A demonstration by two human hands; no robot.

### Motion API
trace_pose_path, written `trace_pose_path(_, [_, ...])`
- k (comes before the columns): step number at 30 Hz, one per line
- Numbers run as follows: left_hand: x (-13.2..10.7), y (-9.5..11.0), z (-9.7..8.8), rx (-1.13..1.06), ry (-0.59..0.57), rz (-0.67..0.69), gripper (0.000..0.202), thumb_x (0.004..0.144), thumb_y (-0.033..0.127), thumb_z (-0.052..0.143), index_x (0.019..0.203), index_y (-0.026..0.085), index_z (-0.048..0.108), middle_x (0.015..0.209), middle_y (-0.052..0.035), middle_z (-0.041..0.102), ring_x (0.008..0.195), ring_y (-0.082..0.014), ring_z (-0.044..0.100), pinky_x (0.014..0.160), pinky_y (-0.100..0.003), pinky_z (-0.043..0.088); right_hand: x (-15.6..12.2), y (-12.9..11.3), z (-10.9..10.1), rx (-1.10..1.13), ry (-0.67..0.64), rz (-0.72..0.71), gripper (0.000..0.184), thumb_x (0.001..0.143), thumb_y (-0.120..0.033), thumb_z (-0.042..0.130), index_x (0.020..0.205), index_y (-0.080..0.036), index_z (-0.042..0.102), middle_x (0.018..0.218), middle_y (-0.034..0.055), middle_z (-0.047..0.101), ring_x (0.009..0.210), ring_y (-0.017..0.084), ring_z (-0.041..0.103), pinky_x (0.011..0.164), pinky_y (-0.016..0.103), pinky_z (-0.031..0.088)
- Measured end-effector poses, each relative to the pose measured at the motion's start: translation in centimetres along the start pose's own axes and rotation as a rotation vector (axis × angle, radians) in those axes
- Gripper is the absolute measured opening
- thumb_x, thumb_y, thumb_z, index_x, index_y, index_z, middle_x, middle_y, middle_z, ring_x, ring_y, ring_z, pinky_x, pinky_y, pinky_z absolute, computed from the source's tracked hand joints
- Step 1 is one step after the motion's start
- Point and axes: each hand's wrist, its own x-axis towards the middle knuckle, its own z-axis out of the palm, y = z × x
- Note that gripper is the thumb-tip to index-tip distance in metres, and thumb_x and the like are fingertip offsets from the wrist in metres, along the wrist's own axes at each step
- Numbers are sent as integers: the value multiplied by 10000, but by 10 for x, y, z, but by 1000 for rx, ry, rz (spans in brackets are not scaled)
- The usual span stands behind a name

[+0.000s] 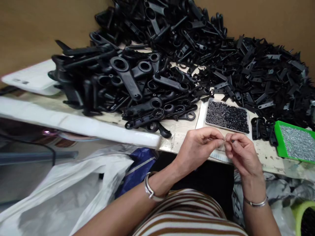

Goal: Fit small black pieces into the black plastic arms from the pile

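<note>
My left hand (199, 147) and my right hand (240, 152) meet at the table's near edge, fingertips almost touching. The left pinches a tiny silvery piece, likely a small screw or washer. The right pinches a small black screw-like piece (232, 141). Just beyond the hands lies a clear tray of small black screws (227, 116). A green tray of silvery screws (296, 142) sits to the right. A large heap of black plastic arms with ring ends (137, 75) covers the table's left and middle.
A heap of smaller flat black plastic pieces (261, 72) fills the back right. White foam sheets (73, 121) lie along the left edge. White and blue plastic bags (81, 190) hang below the table at left. A yellow-green container (304, 216) is at the bottom right.
</note>
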Motion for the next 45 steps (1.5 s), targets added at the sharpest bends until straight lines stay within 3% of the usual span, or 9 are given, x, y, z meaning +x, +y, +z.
trace_pose_path(8, [-1, 1, 2, -206, -62, -57, 51, 746, 86, 693, 760, 135, 689, 713, 2, 715, 644, -115, 699, 656, -191, 581, 1, 6, 5, -76, -4, -105, 136, 678, -261, 847, 783, -274, 762, 943, 5, 585, 639, 67, 537, 517, 195, 483])
trace_pose_path(21, [-3, -4, -1, -189, -53, -47, 110, 724, 52, 711, 799, 129, 688, 743, -1, 729, 699, -108, 709, 701, -180, 582, -2, 7, -1, -374, -18, -309, 149, 788, -150, 737, 871, -272, 759, 959, 14, 584, 662, 86, 567, 561, 235, 501])
trace_pose_path(24, [-3, -6, -1, -166, -42, -57, 116, 720, 53, 718, 803, 129, 691, 753, -4, 733, 708, -111, 710, 695, -178, 578, -3, 6, -2, -459, -17, -327, 141, 789, -154, 736, 867, -269, 756, 950, 21, 595, 749, 113, 593, 600, 239, 511])
trace_pose_path(29, [-4, -8, -2, -114, -19, -60, 129, 712, 46, 723, 806, 132, 700, 764, -2, 737, 713, -102, 707, 701, -163, 567, -6, 4, 1, -645, 36, -402, 109, 794, -169, 729, 867, -248, 747, 932, 36, 625, 863, 157, 626, 670, 272, 548])
trace_pose_path(32, [-4, -8, -3, -89, -16, -50, 109, 726, 58, 714, 805, 132, 701, 763, -7, 742, 704, -108, 710, 697, -168, 569, -11, 3, 6, -777, 86, -479, 116, 815, -157, 706, 888, -241, 739, 917, 30, 648, 783, 140, 646, 614, 252, 549])
trace_pose_path(37, [-8, -7, -2, 58, 0, 25, 55, 769, 93, 706, 802, 137, 705, 736, -8, 747, 680, -117, 709, 661, -167, 558, -22, 2, 14, -1031, 137, -618, 160, 845, -109, 665, 940, -224, 724, 862, 7, 715, 599, 100, 647, 567, 236, 562])
trace_pose_path(41, [-10, -6, -1, 284, -1, 170, 105, 795, 67, 681, 768, 165, 709, 675, 31, 732, 617, -94, 683, 615, -145, 522, -26, 2, 18, -1168, 148, -718, 176, 847, -90, 654, 966, -206, 712, 864, 17, 744, 624, 115, 684, 625, 244, 589])
trace_pose_path(45, [-10, -4, -2, 515, -6, 282, 174, 830, 47, 631, 839, 192, 728, 748, 38, 750, 670, -98, 699, 644, -146, 516, -23, 1, 19, -1338, 134, -805, 154, 852, -94, 636, 939, -200, 707, 848, 34, 758, 700, 146, 718, 716, 260, 601])
